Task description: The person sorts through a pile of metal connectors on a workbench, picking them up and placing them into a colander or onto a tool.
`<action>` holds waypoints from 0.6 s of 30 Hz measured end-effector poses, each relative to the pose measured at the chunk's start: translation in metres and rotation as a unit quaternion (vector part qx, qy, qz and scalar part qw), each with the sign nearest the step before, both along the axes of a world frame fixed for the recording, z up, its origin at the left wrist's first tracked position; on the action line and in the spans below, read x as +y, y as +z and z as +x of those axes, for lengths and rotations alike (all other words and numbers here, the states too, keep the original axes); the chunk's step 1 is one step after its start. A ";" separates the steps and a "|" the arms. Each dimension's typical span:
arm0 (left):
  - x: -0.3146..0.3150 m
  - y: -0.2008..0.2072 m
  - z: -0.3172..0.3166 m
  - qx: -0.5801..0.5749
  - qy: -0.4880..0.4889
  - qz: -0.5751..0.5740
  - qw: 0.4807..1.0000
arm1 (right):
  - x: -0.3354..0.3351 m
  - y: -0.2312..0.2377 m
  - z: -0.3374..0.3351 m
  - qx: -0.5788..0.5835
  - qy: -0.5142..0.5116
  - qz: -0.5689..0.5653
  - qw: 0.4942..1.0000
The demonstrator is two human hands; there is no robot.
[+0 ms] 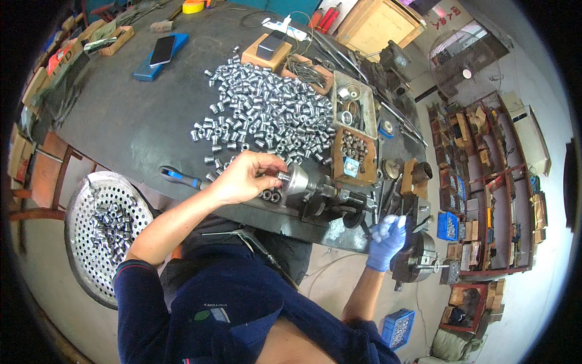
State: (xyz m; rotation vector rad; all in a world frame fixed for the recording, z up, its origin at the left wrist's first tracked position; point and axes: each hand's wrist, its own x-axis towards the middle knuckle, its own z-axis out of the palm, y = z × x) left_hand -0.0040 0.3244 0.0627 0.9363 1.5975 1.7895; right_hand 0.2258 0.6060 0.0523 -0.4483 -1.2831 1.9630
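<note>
My bare left hand [250, 176] pinches a small metal bushing [283, 176] between thumb and fingers, at the nose of a round steel chuck [297, 181]. The chuck belongs to a small bench spindle [333, 194] near the table's front edge. My right hand [388, 238], in a pale blue glove, is curled closed to the right of the spindle; what it holds, if anything, is hidden. Beyond my left hand spreads a big pile of shiny flanged bushings [267, 103]. A few more bushings [271, 195] lie just below my left fingers.
A perforated metal bowl [79, 242] with bushings stands at the left. Behind the spindle is a wooden box of small parts [339, 173]. A phone [162, 50] rests on a blue case at the back. Another chuck [418, 258] is right of my gloved hand.
</note>
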 end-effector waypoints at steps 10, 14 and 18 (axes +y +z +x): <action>0.000 0.006 0.003 0.177 0.056 -0.012 0.982 | 0.087 -0.026 -0.088 0.113 0.077 -0.212 0.968; 0.002 0.005 0.001 0.098 0.044 -0.012 0.994 | 0.079 -0.065 -0.091 -0.108 -0.048 -0.019 0.993; 0.002 0.003 0.000 0.053 0.026 -0.023 0.998 | 0.048 -0.092 -0.064 -0.110 -0.089 -0.088 0.986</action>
